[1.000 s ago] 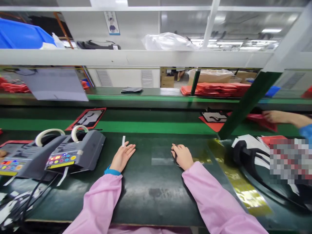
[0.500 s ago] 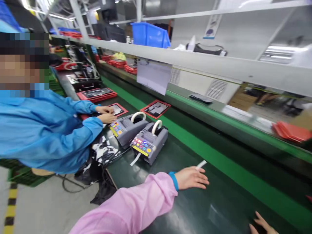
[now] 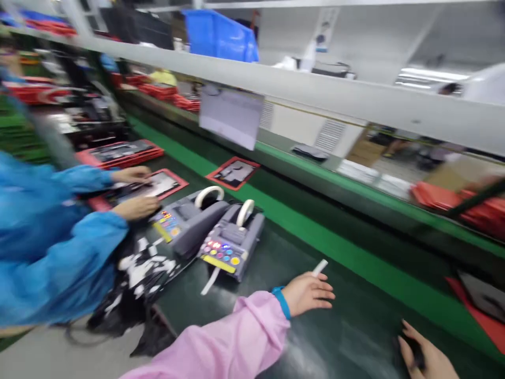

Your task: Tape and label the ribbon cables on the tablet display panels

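Observation:
My left hand (image 3: pixel 310 296), in a pink sleeve with a blue wristband, hovers over the dark green bench with its fingers loosely stretched out. A short strip of white tape (image 3: pixel 320 267) sticks up from its far edge, carried at the fingers. At the lower right, my right hand (image 3: pixel 432 355) has thumb and fingers curved around a small black object (image 3: pixel 416 351), too blurred to name. A grey tape dispenser (image 3: pixel 231 242) with lit buttons stands left of my left hand, a tape end (image 3: pixel 210 281) hanging out of its front. Beside it is a second tape dispenser (image 3: pixel 189 218).
A co-worker in a blue sleeve (image 3: pixel 47 252) works on a red-framed panel (image 3: pixel 165 184) at the left. Another red-framed panel (image 3: pixel 234 172) lies on the green belt (image 3: pixel 292 231). One more panel (image 3: pixel 483 295) is at the right edge. Tape scraps (image 3: pixel 148 268) hang by the bench.
The view has turned right and down, so more of my right hand and a panel at the right edge show. My left hand still carries the tape strip.

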A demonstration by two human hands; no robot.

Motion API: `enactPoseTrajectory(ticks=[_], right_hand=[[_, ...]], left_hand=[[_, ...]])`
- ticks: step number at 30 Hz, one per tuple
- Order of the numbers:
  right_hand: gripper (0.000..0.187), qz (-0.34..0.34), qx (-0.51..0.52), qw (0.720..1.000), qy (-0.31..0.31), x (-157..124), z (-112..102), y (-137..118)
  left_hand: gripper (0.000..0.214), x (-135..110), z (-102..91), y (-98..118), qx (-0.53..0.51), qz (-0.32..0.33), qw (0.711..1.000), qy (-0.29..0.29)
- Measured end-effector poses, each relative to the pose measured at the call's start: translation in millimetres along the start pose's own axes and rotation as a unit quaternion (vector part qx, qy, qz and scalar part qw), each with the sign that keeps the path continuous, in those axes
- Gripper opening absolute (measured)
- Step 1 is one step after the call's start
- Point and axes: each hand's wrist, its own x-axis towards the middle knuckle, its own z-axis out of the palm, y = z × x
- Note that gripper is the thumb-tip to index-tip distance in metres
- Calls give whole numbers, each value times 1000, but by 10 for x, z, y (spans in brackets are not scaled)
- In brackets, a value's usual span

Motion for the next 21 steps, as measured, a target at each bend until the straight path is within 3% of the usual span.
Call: enactPoseTrajectory(ticks=[3,6,9,12,15,21], right_hand=[[33,11,-38,999,33,-34,-80,-447],[32,76,-92,992,29,97,-99,-511],[25,132,-154,979,-14,272,-241,-287],[17,167,-221,958,-69,619,-487,9],[30,197,-281,932,-120,1118,-656,278],[36,239,-312,905,-164,1828,-557,610]], left_hand=[[27,-28,48,113,16,-1,1000,-1],[22,53,83,246,32,-14,999,-10],[22,114,98,314,40,-23,999,-10],[22,101,103,327,44,-20,999,2],[22,87,109,321,55,-10,998,14],[34,147,4,313,81,16,995,48]])
